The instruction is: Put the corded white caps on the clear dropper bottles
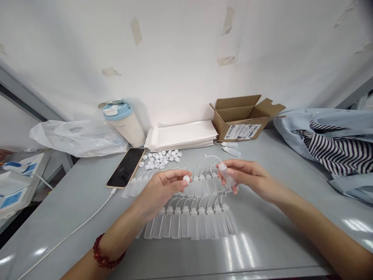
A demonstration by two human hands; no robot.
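Note:
My left hand (163, 188) pinches a small white cap (186, 179) between thumb and fingers. My right hand (250, 177) holds a small clear plastic bottle (227, 174) with its open neck pointing toward the cap; a thin curved tube hangs off it. The two hands hover close together above two rows of the same clear bottles lying flat on the grey table (276, 241): a near row (192, 223) and a far row (201, 186). A pile of loose white caps (160, 158) lies further back.
A phone (126, 167) on a white cable lies left of the caps. Behind stand a blue-lidded cup (124, 120), a stack of white pouches (182, 135), an open cardboard box (243, 116), a plastic bag (78, 136). Striped and blue cloth (335, 147) lies right.

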